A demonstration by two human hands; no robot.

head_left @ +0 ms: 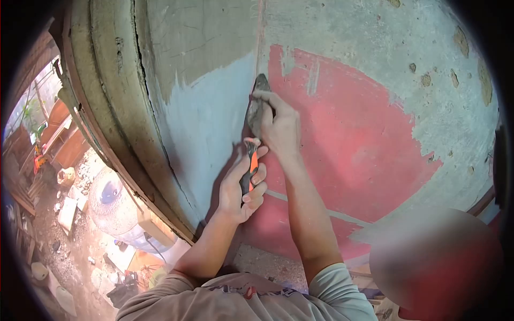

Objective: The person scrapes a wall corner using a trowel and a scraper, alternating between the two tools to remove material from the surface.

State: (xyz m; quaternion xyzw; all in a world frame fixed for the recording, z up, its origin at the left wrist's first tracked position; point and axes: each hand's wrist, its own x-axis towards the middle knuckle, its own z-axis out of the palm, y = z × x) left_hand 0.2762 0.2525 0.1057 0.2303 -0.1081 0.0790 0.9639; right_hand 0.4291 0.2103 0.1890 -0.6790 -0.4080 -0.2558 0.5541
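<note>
Wall (pixel 450 123): 1 pink patch (pixel 353 144), 1 pale-blue patch (pixel 209 112); R edge cut off.
My hands: 2; R hand (pixel 281 128) clamped on dk lump (pixel 255 113), L hand (pixel 234 190) gripping orange/blk handle (pixel 253 167).
Lump: 1, btwn patches, part hid by R hand.
Handle: 1, below lump; tip unclear.

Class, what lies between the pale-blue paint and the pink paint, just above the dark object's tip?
In the head view, a narrow strip of grey wall shows there, above the dark object in the right hand.
</note>
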